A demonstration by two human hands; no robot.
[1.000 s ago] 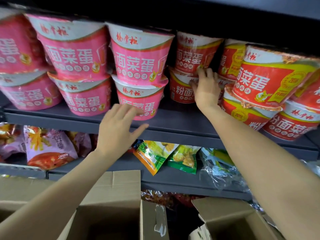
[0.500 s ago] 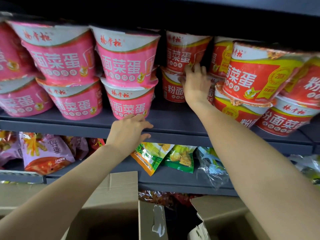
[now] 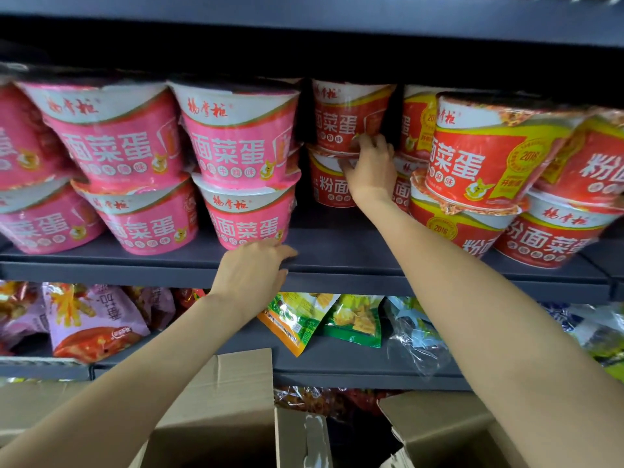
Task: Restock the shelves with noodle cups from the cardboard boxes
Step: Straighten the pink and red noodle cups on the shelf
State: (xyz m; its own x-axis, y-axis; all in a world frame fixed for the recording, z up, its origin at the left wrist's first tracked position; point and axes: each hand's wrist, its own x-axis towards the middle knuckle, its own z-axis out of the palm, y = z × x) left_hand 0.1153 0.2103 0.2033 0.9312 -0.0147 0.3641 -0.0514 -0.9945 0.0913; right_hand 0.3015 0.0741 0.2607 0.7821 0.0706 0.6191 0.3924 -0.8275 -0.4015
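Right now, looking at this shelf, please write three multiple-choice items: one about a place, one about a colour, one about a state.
1. Where is the right hand?
A. In a cardboard box
B. At the set-back red cups
C. On the snack bags

2. What colour are the cups directly above the left hand?
A. Pink
B. Green
C. Blue

3. How do the noodle cups stand?
A. One layer
B. Two high
C. On their sides

Key: 1 B, its fingers touch the red cups. 2 A, pink cups sit there. 3 B, each lower cup carries one.

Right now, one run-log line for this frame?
stage: adjusting shelf stock | left hand: resting on shelf edge below pink cup | right hand: fingers on set-back red cups | boxes: open below
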